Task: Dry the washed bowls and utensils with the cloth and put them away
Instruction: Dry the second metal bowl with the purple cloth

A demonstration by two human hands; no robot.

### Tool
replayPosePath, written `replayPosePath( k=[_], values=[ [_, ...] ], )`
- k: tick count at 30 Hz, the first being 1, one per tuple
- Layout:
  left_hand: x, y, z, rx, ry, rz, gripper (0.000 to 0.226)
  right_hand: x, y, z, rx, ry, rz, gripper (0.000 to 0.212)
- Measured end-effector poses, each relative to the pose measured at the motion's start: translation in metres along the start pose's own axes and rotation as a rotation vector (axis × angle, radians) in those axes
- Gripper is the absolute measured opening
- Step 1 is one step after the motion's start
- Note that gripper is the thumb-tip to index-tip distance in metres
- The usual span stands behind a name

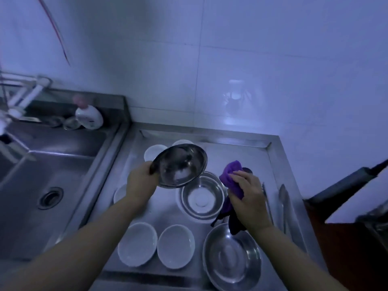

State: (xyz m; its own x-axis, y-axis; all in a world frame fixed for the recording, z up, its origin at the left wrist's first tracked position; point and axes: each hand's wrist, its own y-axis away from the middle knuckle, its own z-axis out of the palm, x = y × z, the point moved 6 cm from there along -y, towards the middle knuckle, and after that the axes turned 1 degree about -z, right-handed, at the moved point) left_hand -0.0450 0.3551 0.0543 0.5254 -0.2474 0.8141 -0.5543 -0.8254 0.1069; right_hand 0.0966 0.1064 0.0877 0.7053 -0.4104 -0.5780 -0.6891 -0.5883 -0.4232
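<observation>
A steel bowl (180, 165) is held tilted above the desk (273, 156) by its rim in the left hand (141, 181) grip; the purple cloth (231, 179) is clutched in the right hand (249, 196). With so slight a rim hold, the bowl could be dropped onto the bowls below.

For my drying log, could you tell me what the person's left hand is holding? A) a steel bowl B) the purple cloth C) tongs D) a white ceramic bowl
A: the left hand grips the rim of a steel bowl raised above the drainboard, while the right hand holds the purple cloth.
</observation>
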Motion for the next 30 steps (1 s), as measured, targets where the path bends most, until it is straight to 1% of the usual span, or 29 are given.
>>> replayPosePath(
  k=[2, 3, 7, 10, 12, 14, 18, 20, 21, 22, 24, 27, 29, 30],
  values=[
    [0.005, 0.014, -0.017, 0.067, -0.029, 0.046, 0.032, -0.012, -0.002, 0.002, -0.011, -0.021, -0.068, 0.043],
    [0.008, 0.020, -0.024, 0.089, -0.047, 0.067, 0.034, -0.018, -0.003, 0.002, -0.020, -0.032, -0.102, 0.044],
    [0.022, 0.037, -0.050, 0.209, -0.045, 0.095, 0.025, -0.048, -0.010, 0.001, -0.023, -0.111, -0.250, 0.051],
    [0.042, 0.046, -0.071, 0.313, -0.071, 0.147, 0.029, -0.078, -0.020, -0.009, 0.041, -0.171, -0.399, 0.053],
    [0.060, 0.049, -0.083, 0.353, -0.071, 0.196, 0.028, -0.100, -0.028, -0.018, 0.093, -0.185, -0.511, 0.054],
    [0.078, 0.052, -0.095, 0.376, -0.034, 0.217, 0.025, -0.122, -0.036, -0.027, 0.138, -0.152, -0.605, 0.049],
    [0.110, 0.054, -0.117, 0.420, -0.011, 0.285, 0.026, -0.156, -0.062, -0.039, 0.192, -0.030, -0.744, 0.035],
    [0.122, 0.054, -0.127, 0.404, 0.040, 0.314, 0.026, -0.171, -0.072, -0.041, 0.227, 0.067, -0.832, 0.033],
    [0.126, 0.052, -0.132, 0.379, 0.085, 0.320, 0.023, -0.178, -0.077, -0.042, 0.248, 0.128, -0.866, 0.032],
    [0.129, 0.051, -0.136, 0.348, 0.124, 0.333, 0.019, -0.184, -0.082, -0.041, 0.265, 0.201, -0.891, 0.032],
    [0.134, 0.048, -0.142, 0.262, 0.212, 0.355, 0.018, -0.194, -0.089, -0.036, 0.276, 0.376, -0.913, 0.035],
    [0.135, 0.041, -0.148, 0.136, 0.427, 0.315, 0.016, -0.204, -0.096, -0.022, 0.271, 0.555, -0.860, 0.035],
    [0.130, 0.038, -0.150, 0.108, 0.543, 0.277, 0.017, -0.211, -0.093, -0.013, 0.267, 0.552, -0.791, 0.033],
    [0.128, 0.035, -0.149, 0.097, 0.605, 0.250, 0.018, -0.215, -0.090, -0.009, 0.252, 0.518, -0.749, 0.035]
  ],
)
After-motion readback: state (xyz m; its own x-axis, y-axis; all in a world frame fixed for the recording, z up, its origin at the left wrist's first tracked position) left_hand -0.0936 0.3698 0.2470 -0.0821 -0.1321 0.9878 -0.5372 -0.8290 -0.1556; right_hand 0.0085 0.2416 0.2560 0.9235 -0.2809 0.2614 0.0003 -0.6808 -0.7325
